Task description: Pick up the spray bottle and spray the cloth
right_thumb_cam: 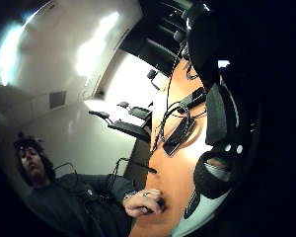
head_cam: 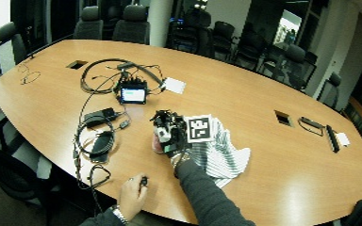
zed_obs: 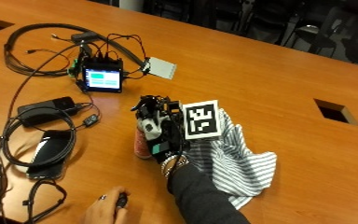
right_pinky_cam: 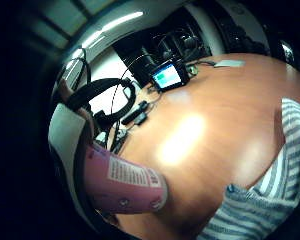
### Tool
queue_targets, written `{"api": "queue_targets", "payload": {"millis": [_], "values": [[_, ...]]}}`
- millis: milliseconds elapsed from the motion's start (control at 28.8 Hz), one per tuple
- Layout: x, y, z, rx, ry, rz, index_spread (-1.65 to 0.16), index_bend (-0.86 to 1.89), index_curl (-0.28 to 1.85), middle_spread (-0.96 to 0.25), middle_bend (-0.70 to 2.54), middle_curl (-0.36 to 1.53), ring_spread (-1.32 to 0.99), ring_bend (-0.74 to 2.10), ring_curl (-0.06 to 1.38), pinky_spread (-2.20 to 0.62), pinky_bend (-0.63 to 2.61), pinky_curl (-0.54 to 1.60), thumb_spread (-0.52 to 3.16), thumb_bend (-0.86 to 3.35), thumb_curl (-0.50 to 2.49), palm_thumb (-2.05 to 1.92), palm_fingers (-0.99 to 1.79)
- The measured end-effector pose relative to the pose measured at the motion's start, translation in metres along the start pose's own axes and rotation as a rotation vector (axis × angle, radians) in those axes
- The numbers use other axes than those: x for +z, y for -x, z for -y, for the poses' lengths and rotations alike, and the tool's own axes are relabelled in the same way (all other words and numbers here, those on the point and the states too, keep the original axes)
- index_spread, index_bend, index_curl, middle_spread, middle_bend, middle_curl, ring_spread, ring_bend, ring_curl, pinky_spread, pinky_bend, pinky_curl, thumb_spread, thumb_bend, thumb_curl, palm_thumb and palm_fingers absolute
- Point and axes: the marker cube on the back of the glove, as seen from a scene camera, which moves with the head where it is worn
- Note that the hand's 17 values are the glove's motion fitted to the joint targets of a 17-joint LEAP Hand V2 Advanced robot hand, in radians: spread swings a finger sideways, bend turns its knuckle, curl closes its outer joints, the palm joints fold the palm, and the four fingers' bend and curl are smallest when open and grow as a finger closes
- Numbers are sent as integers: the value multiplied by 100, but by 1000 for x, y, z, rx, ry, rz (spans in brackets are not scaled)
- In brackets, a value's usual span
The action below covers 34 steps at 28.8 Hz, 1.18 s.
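Spanning conference room, long wooden table (zed_obs: 272,70)

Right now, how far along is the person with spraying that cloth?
The start looks done: the gloved right hand is wrapped around the pink spray bottle. In hand is the pickup; whether the bottle has left the table is unclear. Left: aiming at the striped cloth beside it and spraying.

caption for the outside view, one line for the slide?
Gloved right hand grips a pink spray bottle standing on the table, beside a striped cloth.
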Motion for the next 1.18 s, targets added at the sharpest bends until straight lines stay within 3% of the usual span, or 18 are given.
{"api": "queue_targets", "payload": {"millis": [208, 278, 451, 798, 937, 1180], "values": [[12, -5, -21, 185, 137, 47, -31, 16, 48, -26, 42, 58, -21, 62, 44, -30, 51, 38, 154, 3, 55, 79, 120], [11, -2, -24, 237, 220, 23, -31, 14, 47, -23, 34, 54, -16, 51, 41, -16, 45, 37, 150, 2, 55, 81, 84], [-10, 16, -16, 268, 327, -193, -27, 9, 46, -16, 23, 50, -9, 43, 42, 5, 50, 41, 140, -2, 54, 79, 43], [-82, 75, -25, 194, 579, -826, -31, 16, 37, -8, 18, 43, -2, 32, 33, 21, 46, 34, 124, -5, 45, 63, 38], [-106, 85, -54, 211, 639, -886, -34, 18, 37, -6, 16, 41, 0, 27, 32, 23, 44, 34, 121, -5, 41, 57, 32], [-142, 95, -88, 237, 574, -885, -37, 20, 37, -4, 16, 37, 1, 24, 30, 25, 40, 33, 119, -3, 38, 54, 35]]}}
